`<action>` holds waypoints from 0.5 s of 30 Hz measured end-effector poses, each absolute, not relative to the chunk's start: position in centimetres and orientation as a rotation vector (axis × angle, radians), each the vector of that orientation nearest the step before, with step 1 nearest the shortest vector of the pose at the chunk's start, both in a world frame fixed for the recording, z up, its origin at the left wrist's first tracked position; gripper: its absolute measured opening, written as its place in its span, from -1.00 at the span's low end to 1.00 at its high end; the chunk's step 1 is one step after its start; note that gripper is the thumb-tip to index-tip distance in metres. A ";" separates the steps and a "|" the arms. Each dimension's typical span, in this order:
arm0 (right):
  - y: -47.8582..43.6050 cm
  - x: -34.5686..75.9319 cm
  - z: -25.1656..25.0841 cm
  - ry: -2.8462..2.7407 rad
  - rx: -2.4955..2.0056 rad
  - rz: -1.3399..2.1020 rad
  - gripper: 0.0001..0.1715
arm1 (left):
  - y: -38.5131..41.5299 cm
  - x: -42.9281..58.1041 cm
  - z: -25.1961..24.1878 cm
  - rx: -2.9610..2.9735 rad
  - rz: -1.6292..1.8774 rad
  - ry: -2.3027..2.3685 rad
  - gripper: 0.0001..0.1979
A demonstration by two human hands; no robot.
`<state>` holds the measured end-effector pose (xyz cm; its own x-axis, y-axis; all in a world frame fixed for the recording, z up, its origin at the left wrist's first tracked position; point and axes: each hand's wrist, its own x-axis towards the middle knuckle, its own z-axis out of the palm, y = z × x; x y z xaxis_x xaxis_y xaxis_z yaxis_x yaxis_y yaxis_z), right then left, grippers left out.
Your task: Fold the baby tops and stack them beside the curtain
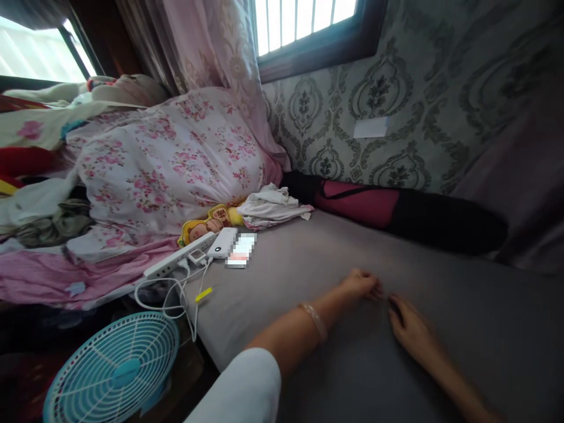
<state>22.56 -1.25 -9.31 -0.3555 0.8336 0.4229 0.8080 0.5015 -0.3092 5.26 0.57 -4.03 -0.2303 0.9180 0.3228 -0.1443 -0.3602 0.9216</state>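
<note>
Both hands over the grey sheet (476,305), so set the clock's hub between them, 12 towards the far wall. Here's the left hand (363,285), just on the 10 o'clock side, its fingers curled in and its forearm, with the bangle (314,320), aimed at 2. Across a small gap, towards 4, the right hand (412,326) points to 11, thumb parted from the bent fingers. Both are blurred, and I can't tell whether either pinches anything, or whether the fingertips touch the cloth.

Now that grey sheet: it spreads beneath both hands and on past them towards 3. Its left edge slants from 11 down to 5; the right side runs off into shadow, so which way its long axis lies I can't call.

Up at 12, the black-and-red roll (356,200) stretches along the sheet's back edge, long axis from 9 to just past 3. Rumpled white cloth (273,205) sits at 10 to 11. Round at 10, the phone (241,251) lies beside a white device (223,242), its top tipped between 12 and 1. The yellow strip (203,295) is out at 9, slanting between 1 and 2, and the blue fan (126,371) faces us beyond 8.
</note>
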 end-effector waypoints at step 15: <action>-3.7 21.3 -9.4 -2.173 -1.386 -0.048 -0.43 | -3.3 -30.3 8.2 1.035 1.253 2.582 -0.85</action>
<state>21.26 -3.67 -9.36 -0.3117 0.8263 0.4691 0.8461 0.4660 -0.2587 -30.27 -3.29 8.22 -0.7661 0.6104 0.2016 0.5359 0.4333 0.7246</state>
